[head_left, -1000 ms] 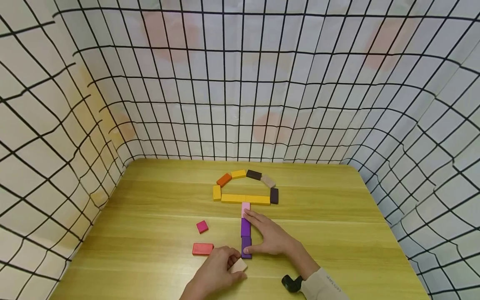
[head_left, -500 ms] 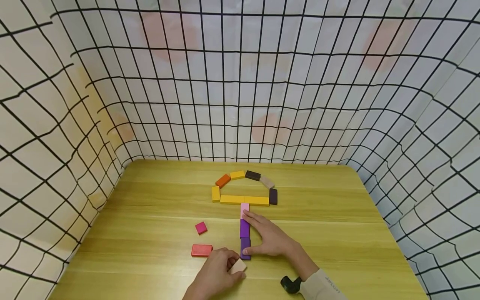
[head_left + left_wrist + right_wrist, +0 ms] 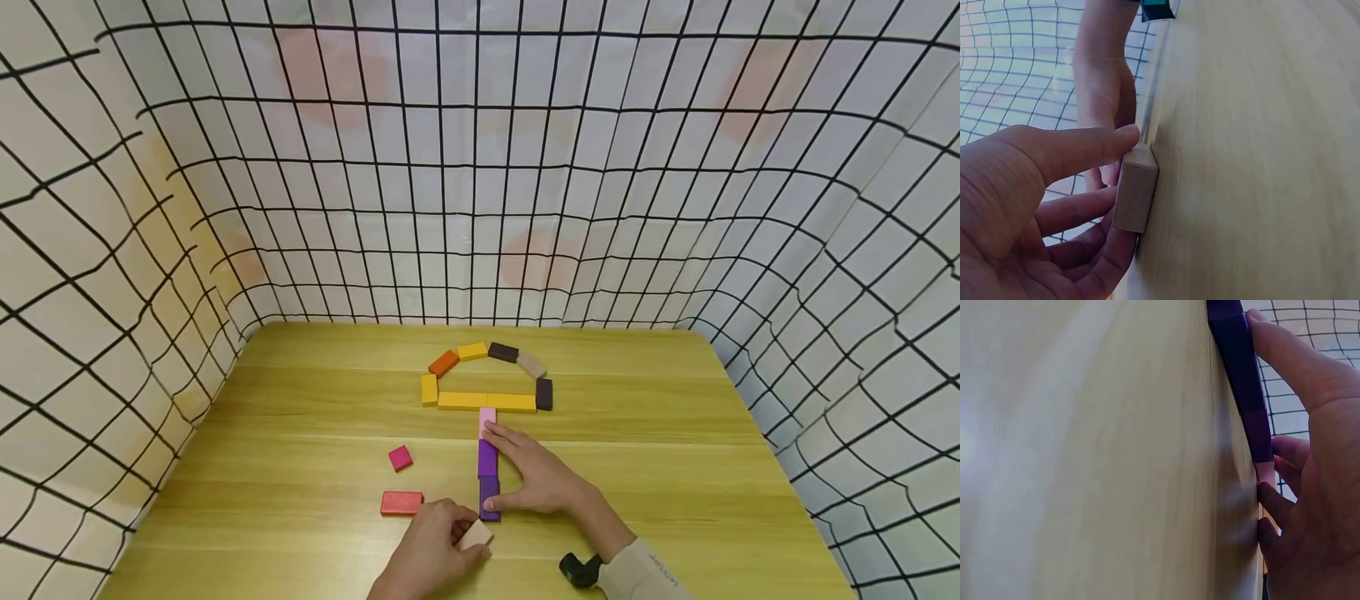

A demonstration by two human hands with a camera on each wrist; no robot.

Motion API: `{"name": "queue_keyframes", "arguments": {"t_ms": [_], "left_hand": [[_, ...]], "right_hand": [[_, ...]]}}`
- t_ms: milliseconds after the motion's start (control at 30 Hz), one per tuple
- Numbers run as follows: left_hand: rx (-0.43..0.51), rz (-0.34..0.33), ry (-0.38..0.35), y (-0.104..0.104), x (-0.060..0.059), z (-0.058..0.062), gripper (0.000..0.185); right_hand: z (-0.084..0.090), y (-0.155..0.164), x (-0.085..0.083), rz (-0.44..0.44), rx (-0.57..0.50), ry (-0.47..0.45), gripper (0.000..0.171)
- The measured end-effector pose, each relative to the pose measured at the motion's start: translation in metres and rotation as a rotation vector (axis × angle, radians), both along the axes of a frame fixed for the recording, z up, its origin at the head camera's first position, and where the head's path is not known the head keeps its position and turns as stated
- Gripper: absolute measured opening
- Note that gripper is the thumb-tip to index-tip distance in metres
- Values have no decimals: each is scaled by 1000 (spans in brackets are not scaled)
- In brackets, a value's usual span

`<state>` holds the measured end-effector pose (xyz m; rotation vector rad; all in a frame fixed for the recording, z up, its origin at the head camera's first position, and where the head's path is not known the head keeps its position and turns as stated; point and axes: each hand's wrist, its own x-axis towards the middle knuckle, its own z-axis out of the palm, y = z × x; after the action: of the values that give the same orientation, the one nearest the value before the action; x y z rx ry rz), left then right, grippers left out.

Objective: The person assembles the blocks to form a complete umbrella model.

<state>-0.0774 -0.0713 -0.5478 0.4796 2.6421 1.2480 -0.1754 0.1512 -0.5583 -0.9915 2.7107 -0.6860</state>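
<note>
On my head view, my left hand (image 3: 431, 550) sits near the front edge of the bench (image 3: 300, 433), its grip pinched on a small pale block (image 3: 477, 534). The left wrist view shows this plainly: thumb along one edge of the pale block (image 3: 1135, 190), fingers curled beneath it, one face of the block against the wood.

My right hand (image 3: 536, 479) lies flat with fingers straight, holding nothing, pressed along the right side of a column of blocks. The column runs away from me: a dark purple block (image 3: 489, 497), a lighter purple block (image 3: 487, 457), then a pink block (image 3: 487, 417). My fingertips reach the pink one, and my thumb touches the dark purple one. The right wrist view shows the same purple strip (image 3: 1244, 381) under my fingers.

The column meets a long yellow bar (image 3: 486, 402), topped by an arch of orange, yellow, dark brown and tan blocks. A magenta square (image 3: 400, 457) and a red block (image 3: 401, 502) lie to the left, apart from the column.
</note>
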Motion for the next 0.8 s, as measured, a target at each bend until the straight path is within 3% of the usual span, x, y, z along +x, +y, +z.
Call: {"name": "queue_keyframes", "arguments": {"t_ms": [467, 800], "left_hand": [[30, 2, -24, -2, 2, -3, 31], [-9, 14, 21, -1, -2, -2, 32]], "right_hand": [[-4, -1, 3, -25, 10, -29, 105], [0, -1, -2, -10, -3, -12, 106]]}}
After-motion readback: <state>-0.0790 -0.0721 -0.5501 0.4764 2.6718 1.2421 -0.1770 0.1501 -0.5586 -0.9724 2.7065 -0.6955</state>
